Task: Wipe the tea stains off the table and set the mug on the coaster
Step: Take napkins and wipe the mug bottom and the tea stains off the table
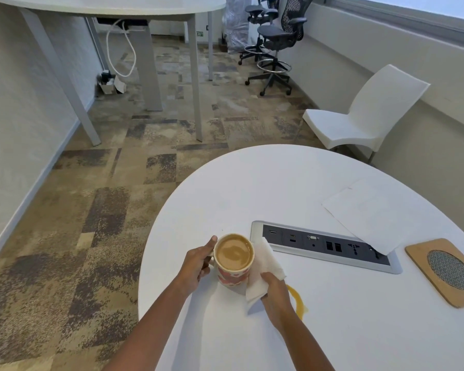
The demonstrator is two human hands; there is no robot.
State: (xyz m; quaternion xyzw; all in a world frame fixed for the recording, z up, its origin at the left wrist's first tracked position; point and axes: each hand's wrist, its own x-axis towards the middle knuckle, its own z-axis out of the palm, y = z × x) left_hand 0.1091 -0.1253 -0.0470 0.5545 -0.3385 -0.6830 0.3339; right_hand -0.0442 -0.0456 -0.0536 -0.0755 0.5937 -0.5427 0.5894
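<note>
A mug [233,261] full of milky tea, white with a red pattern, is near the left edge of the round white table [292,178]. My left hand [197,262] grips it by its left side. My right hand [275,293] holds a white paper tissue [264,266] bunched against the mug's right side. A curved brown tea stain [299,302] lies on the table just right of my right hand, partly hidden by it. The square wooden coaster [447,271] with a round mesh centre lies at the table's right edge.
A recessed socket panel [324,245] runs across the table between the mug and the coaster. White paper sheets [378,212] lie behind it and overlap its right end. A white chair [364,113] stands beyond the table, with another table and office chairs further off.
</note>
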